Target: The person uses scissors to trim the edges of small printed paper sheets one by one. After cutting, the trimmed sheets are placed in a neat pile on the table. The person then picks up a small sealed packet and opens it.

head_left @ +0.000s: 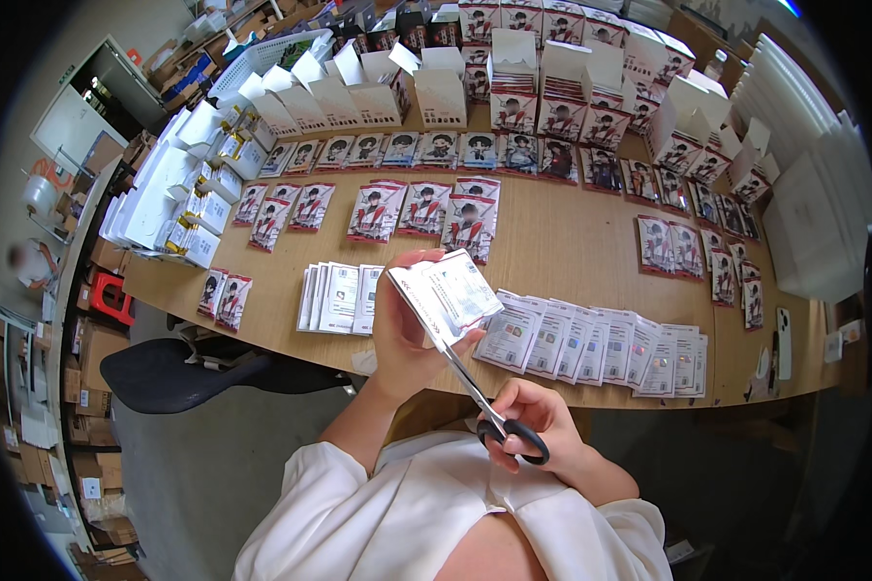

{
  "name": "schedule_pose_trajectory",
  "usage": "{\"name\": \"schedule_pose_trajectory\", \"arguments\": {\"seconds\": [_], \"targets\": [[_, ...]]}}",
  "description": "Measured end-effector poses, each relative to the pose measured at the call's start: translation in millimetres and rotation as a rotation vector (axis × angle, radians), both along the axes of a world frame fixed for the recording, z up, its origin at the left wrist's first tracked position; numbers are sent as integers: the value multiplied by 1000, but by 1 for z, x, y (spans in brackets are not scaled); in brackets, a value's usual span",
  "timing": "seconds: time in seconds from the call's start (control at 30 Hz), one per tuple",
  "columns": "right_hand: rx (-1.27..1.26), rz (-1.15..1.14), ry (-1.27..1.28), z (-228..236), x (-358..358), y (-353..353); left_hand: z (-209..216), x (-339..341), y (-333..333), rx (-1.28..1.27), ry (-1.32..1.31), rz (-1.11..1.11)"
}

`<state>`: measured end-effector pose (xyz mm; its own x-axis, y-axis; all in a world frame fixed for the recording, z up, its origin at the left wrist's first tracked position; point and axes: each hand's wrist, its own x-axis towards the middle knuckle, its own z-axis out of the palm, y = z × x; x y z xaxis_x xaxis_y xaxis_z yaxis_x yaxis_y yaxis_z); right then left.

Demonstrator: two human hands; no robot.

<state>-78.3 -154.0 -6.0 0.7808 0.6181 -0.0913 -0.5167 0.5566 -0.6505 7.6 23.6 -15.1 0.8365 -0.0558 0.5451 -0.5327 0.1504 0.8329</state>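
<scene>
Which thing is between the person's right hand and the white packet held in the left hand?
In the head view, the scissors reach from the right hand towards the white packet in the left hand.

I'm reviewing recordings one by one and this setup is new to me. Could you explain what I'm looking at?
There is no machine here: a person works with two bare hands. The single round-edged view comes from a wide fisheye camera worn on the head, looking down, so straight edges bend.

On the wooden table lie illustrated red-and-white packets, a fanned row of white-backed packets and, farther back, white boxes with raised flaps.

The left hand holds up a white packet, perhaps several together. The right hand holds black-handled scissors, their blades reaching the packet's edge.
</scene>
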Motion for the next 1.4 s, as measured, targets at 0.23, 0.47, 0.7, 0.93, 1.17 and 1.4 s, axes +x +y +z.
{"name": "schedule_pose_trajectory", "arguments": {"seconds": [0.23, 0.47, 0.7, 0.93, 1.17, 1.4], "targets": [[-71, 0, -24, -1, -1, -2, 3, -5, -2, -5, -29, 6], [-43, -64, -177, 0, -3, -3, -15, -6, -13, 159, -12, -2], [72, -458, -165, -26, -4, -27, -57, 18, 20, -317, 845, -210], [27, -549, -135, -29, -3, -27, -67, 5, -7, 859, 202, 283], [-5, -554, -119, -29, -1, -26, -46, 17, 26, 1434, 181, 736], [-4, -521, -106, -29, 2, -21, -22, 41, 72, 1411, 263, 383]]}}
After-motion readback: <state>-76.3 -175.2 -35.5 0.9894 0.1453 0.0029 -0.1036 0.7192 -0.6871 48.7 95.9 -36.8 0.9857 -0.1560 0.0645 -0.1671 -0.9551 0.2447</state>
